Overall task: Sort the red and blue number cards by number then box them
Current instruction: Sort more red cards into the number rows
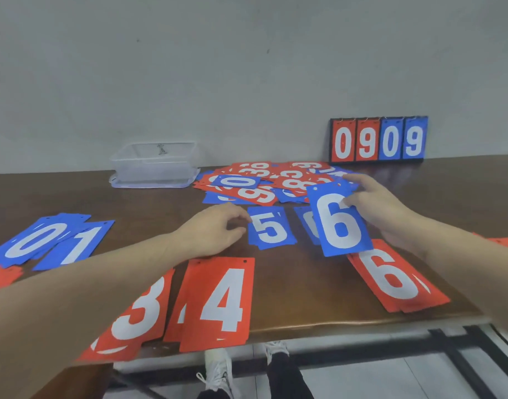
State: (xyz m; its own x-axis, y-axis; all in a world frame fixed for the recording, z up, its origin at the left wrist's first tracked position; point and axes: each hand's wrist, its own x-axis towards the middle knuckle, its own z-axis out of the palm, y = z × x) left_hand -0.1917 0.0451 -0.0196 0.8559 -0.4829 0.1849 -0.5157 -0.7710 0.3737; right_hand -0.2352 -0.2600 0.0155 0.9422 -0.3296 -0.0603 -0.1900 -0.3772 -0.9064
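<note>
We are midway: sorted stacks lie near the unsorted pile [275, 180]; the box [153, 165] beside it waits. Our right hand [373, 203] pinches a blue 6 card [340, 220]; our left hand [218, 228] fingers the blue 5 stack [271, 227].

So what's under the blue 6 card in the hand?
Under the blue 6 card lies another blue card on the table; its number is mostly covered, so I cannot read it.

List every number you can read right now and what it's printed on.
"0909": scoreboard against the wall, two red flaps then two blue.
"6": blue card pinched by the right hand.
"5": blue stack touched by the left hand.
"6": red stack.
"4": red stack.
"3": red stack.
"0", "1": blue stacks.
Unsorted pile: "0" and "9" readable; the rest overlapped.
</note>
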